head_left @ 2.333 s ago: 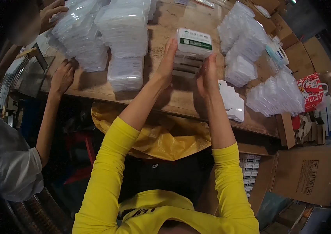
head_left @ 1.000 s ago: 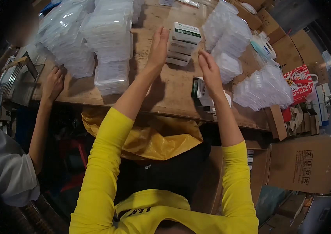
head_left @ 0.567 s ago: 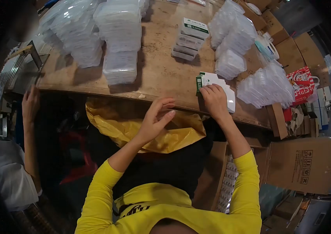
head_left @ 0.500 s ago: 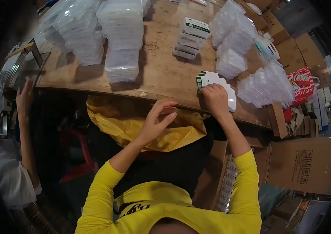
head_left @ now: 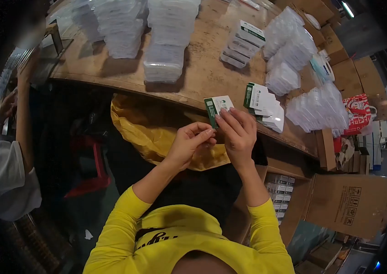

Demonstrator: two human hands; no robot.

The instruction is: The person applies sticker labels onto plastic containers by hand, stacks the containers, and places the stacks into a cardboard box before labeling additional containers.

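A green-and-white printed card (head_left: 217, 104) is held over the front edge of the table. My right hand (head_left: 237, 134) is closed on its right side, fingers across the printed face. At its lower corner, my left hand (head_left: 191, 142) has thumb and fingertips pinched together. Just right of the held card, a fanned stack of similar cards (head_left: 266, 107) lies on the wooden table (head_left: 207, 59). Farther back stands a pile of green-and-white packs (head_left: 243, 43).
Tall stacks of clear plastic trays (head_left: 164, 57) stand at the back left, more clear trays (head_left: 316, 107) at the right. A yellow bag (head_left: 145, 130) hangs below the table edge. An open carton (head_left: 346, 203) holds small boxes (head_left: 281, 194). Another person's arm (head_left: 27, 114) is at far left.
My right hand has lifted a card off the fanned stack and brought it left. My left hand has closed in to meet it at the card's lower corner. The head view has shifted.
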